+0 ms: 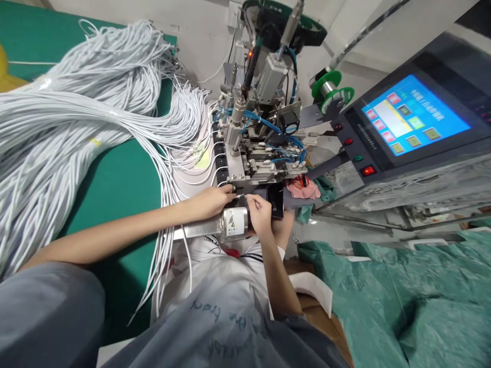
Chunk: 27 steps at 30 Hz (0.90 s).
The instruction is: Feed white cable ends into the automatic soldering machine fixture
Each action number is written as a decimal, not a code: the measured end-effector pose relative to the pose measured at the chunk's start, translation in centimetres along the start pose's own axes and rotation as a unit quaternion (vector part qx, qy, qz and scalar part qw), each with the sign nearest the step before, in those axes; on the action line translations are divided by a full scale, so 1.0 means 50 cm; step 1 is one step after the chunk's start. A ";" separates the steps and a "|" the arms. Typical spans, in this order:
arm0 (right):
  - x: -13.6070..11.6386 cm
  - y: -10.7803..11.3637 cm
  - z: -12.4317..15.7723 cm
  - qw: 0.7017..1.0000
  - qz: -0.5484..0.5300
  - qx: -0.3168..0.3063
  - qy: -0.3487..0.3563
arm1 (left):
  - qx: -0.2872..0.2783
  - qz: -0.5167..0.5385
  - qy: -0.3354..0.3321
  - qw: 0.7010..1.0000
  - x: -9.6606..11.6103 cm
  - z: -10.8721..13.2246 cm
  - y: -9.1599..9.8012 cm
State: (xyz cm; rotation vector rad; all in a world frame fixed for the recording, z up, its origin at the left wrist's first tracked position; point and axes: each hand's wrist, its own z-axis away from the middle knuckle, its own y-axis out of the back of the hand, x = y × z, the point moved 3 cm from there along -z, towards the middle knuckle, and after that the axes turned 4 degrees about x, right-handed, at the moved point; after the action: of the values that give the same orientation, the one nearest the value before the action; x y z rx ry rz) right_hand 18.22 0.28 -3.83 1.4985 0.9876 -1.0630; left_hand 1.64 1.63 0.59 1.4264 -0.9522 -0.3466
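At the front edge of a machine with metal cylinders and blue air hoses, my left hand is closed on the end of a white cable. Close beside it, my right hand pinches at the cable's tip, where small wire ends show between the two hands. The fingers hide most of that tip. White cables lead into a row of black holders along the machine's left side. Just below my hands is a metal block with a white label.
Large bundles of white cable lie on the green table at left. A control panel with a blue screen stands at right, near a green wire spool. Green plastic sheeting covers things at lower right.
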 end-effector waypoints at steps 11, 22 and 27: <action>0.041 -0.028 -0.027 0.980 -0.122 -0.057 -0.145 | -0.011 -0.122 -0.016 0.992 -0.014 -0.003 -0.025; 0.048 -0.034 -0.031 0.978 -0.108 -0.081 -0.161 | -0.016 -0.140 -0.046 0.989 -0.006 -0.002 -0.019; 0.052 -0.037 -0.027 0.978 -0.122 -0.052 -0.159 | -0.025 -0.158 -0.055 0.986 -0.004 -0.004 -0.021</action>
State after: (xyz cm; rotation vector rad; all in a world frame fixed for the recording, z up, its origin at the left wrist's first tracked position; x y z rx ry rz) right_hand 17.36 2.08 -6.70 1.0987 0.9957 -1.3559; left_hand 2.01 1.73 -0.43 1.5250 -0.7990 -0.6864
